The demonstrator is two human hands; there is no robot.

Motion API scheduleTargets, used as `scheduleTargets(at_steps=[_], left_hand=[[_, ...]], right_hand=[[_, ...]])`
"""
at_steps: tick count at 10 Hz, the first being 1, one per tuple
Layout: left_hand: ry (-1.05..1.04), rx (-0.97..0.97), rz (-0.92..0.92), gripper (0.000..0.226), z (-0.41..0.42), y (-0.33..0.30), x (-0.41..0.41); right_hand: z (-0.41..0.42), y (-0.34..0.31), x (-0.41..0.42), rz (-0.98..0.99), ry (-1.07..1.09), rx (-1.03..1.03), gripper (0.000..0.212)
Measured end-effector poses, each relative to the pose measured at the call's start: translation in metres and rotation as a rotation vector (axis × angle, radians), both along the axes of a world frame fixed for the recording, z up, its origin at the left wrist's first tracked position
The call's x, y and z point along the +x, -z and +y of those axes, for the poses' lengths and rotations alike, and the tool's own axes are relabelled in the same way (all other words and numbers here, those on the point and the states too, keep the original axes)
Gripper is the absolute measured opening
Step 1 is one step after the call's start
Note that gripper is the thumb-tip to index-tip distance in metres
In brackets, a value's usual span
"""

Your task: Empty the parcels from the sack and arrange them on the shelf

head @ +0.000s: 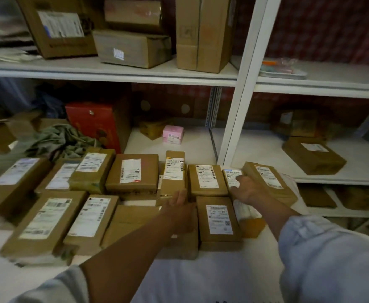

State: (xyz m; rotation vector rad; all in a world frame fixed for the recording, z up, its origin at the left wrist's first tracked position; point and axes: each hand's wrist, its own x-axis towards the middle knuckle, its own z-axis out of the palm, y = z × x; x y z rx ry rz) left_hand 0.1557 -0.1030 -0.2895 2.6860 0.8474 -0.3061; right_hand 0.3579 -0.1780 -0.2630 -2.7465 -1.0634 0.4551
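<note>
Small parcel (232,179), rear row on the shelf (201,141), long axis running away from me: my right hand (248,189) grips its right edge, nearer; my left hand (180,206) lies open, flat on adjacent parcels.

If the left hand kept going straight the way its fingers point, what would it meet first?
Probably the narrow upright parcel straight ahead: the left hand points up and away toward the shelf back, fingertips already at that parcel's lower end. Depth is unclear, so contact can't be confirmed.
</note>
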Motion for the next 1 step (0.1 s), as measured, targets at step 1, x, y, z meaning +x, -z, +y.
scheduleTargets(at_steps=[1], left_hand=[[0.125, 0.048, -0.008, 0.067, 0.0051, 0.0036, -0.0486]], right_hand=[[0.0053, 0.0109, -0.0422, 0.022, 0.004, -0.009, 0.042]])
